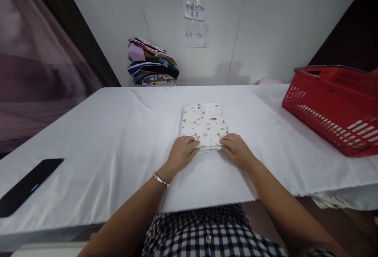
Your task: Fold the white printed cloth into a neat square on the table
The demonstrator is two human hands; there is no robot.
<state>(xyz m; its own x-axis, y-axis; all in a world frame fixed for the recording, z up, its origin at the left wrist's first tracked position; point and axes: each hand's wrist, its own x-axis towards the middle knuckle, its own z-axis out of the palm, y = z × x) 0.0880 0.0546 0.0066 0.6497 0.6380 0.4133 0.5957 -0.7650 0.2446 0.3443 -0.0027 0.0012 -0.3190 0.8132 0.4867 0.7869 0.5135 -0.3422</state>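
A folded white cloth (203,121) with a small scattered print lies flat in the middle of the table, its near edge showing stacked layers. My left hand (183,151) grips the near left corner, fingers on top and thumb at the edge. At the near right corner, my right hand (236,149) pinches the cloth the same way. Both thumbs are partly hidden by the fingers and the fold. A silver bracelet (161,180) circles my left wrist.
A red plastic basket (333,107) stands on the white-covered table (124,131) at the right. Folded fabrics (153,66) are piled beyond the far edge, left of centre. A black phone-like slab (29,184) lies at the left. Two paper signs (195,34) hang on the wall.
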